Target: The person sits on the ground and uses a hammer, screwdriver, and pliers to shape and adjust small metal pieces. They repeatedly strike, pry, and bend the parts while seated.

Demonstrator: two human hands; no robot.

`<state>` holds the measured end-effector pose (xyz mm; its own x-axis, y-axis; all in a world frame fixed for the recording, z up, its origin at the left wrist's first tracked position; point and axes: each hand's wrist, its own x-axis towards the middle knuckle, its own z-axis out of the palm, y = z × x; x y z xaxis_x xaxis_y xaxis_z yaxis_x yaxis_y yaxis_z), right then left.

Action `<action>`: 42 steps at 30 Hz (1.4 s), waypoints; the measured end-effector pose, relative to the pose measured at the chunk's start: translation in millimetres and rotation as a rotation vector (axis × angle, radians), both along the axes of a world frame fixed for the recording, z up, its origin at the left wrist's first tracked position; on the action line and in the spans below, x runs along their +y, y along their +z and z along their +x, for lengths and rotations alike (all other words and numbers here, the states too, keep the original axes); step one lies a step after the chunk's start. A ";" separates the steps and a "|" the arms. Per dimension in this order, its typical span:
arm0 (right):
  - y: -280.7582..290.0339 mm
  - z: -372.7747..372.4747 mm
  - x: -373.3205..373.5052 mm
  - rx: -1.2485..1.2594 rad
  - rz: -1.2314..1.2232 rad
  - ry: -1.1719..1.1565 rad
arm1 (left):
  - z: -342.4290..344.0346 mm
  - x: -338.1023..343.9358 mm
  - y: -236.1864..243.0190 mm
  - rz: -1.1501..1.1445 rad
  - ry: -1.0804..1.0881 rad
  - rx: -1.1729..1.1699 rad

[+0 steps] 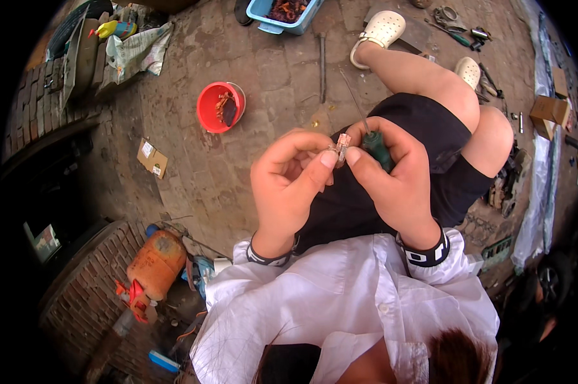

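Left hand and right hand pinch a small pinkish part beside a cradled green-handled screwdriver, whose shifting could jog it loose.

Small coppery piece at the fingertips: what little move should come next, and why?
Perhaps steady the small coppery piece with the left hand alone: both hands' fingertips meet at it, while the right hand also holds the green-handled tool, shaft pointing away.

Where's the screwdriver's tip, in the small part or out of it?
Out: the right hand holds the screwdriver with its shaft pointing forward, away from the small part that the left hand pinches.
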<state>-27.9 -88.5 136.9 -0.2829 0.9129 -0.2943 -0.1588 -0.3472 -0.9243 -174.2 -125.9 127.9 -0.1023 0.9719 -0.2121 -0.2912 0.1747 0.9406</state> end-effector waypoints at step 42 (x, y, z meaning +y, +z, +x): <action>3.1 6.3 3.1 0.063 -0.088 -0.002 | 8.9 2.6 -2.7 0.036 0.004 -0.128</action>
<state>-21.6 -85.4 140.0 -0.3014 0.8849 -0.3551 -0.2161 -0.4261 -0.8785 -165.3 -123.3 125.2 -0.0806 0.9788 -0.1883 -0.4099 0.1396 0.9014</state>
